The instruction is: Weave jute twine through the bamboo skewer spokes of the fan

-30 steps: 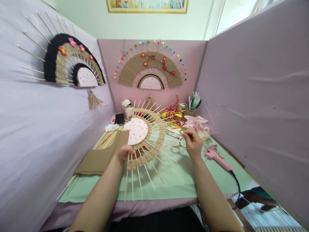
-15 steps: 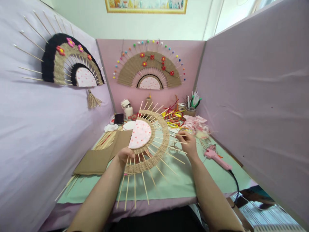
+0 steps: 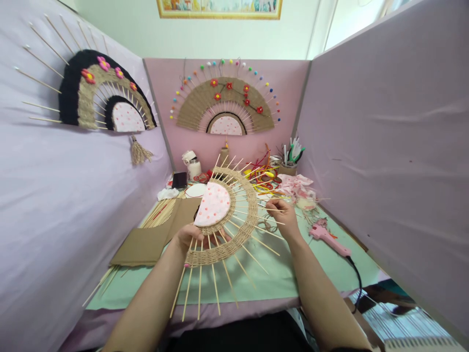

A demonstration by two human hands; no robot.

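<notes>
A half-round woven fan [image 3: 240, 239] is held tilted over the table, its straight edge to the left. Thin wooden sticks radiate through its twine bands, around a white centre [image 3: 214, 204] with pink dots. My left hand [image 3: 191, 235] grips the lower left part, thumb in front and fingers behind the sticks. On the other side, my right hand [image 3: 283, 215] is closed in a pinch among the stick ends; what lies between its fingertips is too small to make out. Loops of twine [image 3: 269, 224] show behind the sticks beside it.
A pink glue gun [image 3: 330, 237] lies at right, its cord trailing off the table. Brown cardboard [image 3: 141, 244] and loose sticks lie at left. Coloured pipe cleaners [image 3: 262, 181], a can of tools [image 3: 288, 168] and a white bottle [image 3: 193, 168] stand behind. Finished fans [image 3: 229, 93] hang on the partitions.
The fan has turned slightly, its lower sticks swinging a little left. My right hand stays pinched near the stick ends with hardly any movement. The whole view has shifted slightly.
</notes>
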